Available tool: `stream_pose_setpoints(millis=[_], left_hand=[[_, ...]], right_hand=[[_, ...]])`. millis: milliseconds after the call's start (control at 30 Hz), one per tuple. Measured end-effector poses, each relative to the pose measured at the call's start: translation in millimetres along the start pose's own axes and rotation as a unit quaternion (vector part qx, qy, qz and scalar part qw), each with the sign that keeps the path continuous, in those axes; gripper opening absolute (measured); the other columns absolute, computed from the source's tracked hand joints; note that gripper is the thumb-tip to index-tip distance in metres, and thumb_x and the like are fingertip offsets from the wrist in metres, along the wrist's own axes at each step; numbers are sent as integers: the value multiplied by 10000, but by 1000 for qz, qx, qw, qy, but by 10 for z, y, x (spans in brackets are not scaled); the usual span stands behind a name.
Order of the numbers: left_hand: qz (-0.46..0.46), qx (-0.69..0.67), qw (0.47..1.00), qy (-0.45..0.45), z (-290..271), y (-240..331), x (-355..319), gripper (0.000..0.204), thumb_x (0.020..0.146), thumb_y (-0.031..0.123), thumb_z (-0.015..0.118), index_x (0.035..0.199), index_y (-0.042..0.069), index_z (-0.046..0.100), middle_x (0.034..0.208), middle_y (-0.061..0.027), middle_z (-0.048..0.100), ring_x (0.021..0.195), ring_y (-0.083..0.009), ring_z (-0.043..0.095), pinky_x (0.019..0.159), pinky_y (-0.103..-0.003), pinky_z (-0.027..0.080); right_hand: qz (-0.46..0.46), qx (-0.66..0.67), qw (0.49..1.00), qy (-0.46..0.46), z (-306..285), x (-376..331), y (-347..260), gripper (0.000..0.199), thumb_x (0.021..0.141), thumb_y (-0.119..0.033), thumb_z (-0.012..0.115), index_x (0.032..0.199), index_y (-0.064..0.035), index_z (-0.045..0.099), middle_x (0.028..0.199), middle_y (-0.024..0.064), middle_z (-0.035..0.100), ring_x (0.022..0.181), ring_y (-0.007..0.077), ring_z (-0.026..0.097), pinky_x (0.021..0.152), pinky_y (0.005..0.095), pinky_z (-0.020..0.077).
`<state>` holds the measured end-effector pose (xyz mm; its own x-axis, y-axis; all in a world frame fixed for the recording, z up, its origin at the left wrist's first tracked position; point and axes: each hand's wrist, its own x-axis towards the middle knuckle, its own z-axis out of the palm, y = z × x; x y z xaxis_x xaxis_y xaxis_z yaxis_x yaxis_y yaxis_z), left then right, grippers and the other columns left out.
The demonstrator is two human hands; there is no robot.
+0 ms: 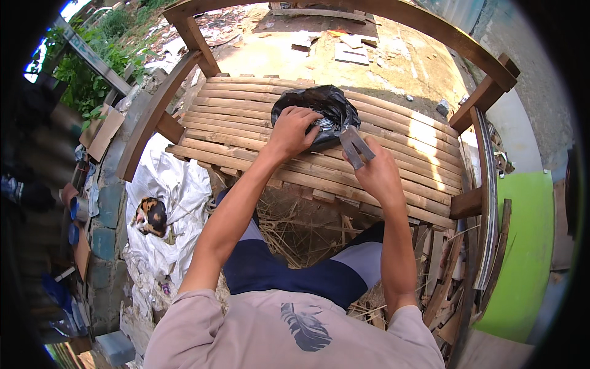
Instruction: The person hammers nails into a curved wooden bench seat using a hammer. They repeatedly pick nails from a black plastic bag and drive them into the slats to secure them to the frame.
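A black plastic bag (344, 111) lies opened on a slatted bamboo bench (239, 117). Inside it are many thin, shiny metallic pieces (330, 118), too small to name surely. My left hand (296, 130) reaches over the bag's near left rim. Its fingers are bent toward the contents, with a gap between thumb and forefinger and nothing visible there. Just right of the bag, my right hand (379, 169) grips a grey U-shaped metal strip (354, 146). The strip's bent end points toward the bag, and my fingers wrap round its lower part.
Wooden armrests (157, 114) and a back rail (424, 31) frame the bench. A calico cat (151, 216) lies curled on a white sheet (178, 227) at the left. Scrap wood (445, 283) and a green panel (522, 246) stand at the right.
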<state>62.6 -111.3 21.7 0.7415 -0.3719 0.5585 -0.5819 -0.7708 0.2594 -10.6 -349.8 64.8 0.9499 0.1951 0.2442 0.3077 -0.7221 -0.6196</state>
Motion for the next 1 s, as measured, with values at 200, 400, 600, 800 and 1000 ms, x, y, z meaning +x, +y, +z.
stream_pose_setpoints(millis=[200, 400, 600, 800, 1000], left_hand=[[-39, -3, 998, 48, -5, 53, -303, 213, 813, 192, 744, 971, 53, 711, 1106, -103, 677, 1080, -309, 615, 980, -437, 446], [-90, -31, 991, 89, -42, 67, -384, 154, 785, 153, 762, 771, 26, 676, 1041, -96, 671, 1026, -308, 615, 904, -421, 467], [-119, -22, 987, 102, 20, 27, -365, 181, 748, 109, 766, 656, 13, 644, 946, -79, 642, 961, -285, 595, 849, -405, 465], [-131, -28, 990, 52, -8, 31, -326, 161, 760, 132, 753, 915, 92, 729, 953, -66, 610, 983, -277, 569, 885, -415, 433], [-68, 21, 997, -24, -95, 43, -289, 273, 828, 152, 714, 1097, 174, 754, 1041, -25, 639, 1004, -239, 571, 868, -398, 408]], right_hand=[[-73, 17, 989, -130, 267, 595, 104, 234, 828, -146, 708, 976, -19, 578, 830, 250, 660, 813, 465, 618, 697, 515, 478], [-37, -132, 986, -99, 322, 318, 119, 336, 733, -63, 658, 1060, -10, 606, 883, 175, 694, 834, 370, 666, 726, 515, 517], [-118, -148, 982, 20, 470, 106, 234, 537, 575, -36, 656, 1110, -80, 648, 797, 106, 624, 754, 323, 618, 665, 429, 482], [-143, -145, 978, 40, 513, 107, 304, 529, 541, -66, 636, 1070, -59, 644, 873, 81, 668, 736, 287, 612, 658, 401, 477], [-156, -147, 976, 50, 529, 114, 316, 486, 552, -81, 628, 1036, -47, 643, 997, 75, 711, 761, 276, 633, 684, 398, 504]])
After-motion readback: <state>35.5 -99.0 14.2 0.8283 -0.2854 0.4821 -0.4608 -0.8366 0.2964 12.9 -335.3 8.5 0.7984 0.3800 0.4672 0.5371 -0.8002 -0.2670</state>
